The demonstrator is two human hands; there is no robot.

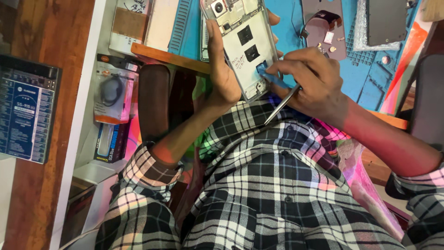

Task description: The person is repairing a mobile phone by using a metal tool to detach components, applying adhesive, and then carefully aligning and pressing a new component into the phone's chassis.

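Opened phone (240,46) sits in left hand (222,69), right hand (310,78) seemingly touching it.

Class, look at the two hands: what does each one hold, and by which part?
The left hand grips the opened phone frame along its long side edges. The right hand holds a blue flat tool and metal tweezers near their upper ends.

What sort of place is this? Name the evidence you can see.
Probably a phone repair bench: the left hand holds an opened phone with its back off, the right hand works on it with tweezers, above a blue repair mat.
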